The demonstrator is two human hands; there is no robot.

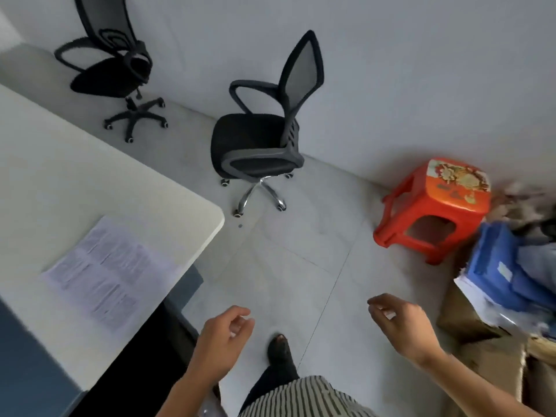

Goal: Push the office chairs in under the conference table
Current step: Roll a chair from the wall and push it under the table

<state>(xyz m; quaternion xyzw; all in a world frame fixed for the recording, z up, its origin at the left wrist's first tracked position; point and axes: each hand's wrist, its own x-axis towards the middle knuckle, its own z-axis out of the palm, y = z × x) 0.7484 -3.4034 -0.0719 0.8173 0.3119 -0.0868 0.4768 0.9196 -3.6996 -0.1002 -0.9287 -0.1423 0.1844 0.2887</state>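
A black mesh office chair with a chrome wheeled base stands on the floor near the wall, apart from the corner of the white conference table. A second black office chair with a black base stands farther back on the left, also away from the table. My left hand and my right hand hang low in front of me, fingers loosely curled, holding nothing. Both hands are well short of the nearer chair.
A printed sheet of paper lies on the table near its corner. A red plastic stool stands by the wall on the right. Cardboard boxes with blue folders are stacked at the far right. My foot is on the grey tiled floor.
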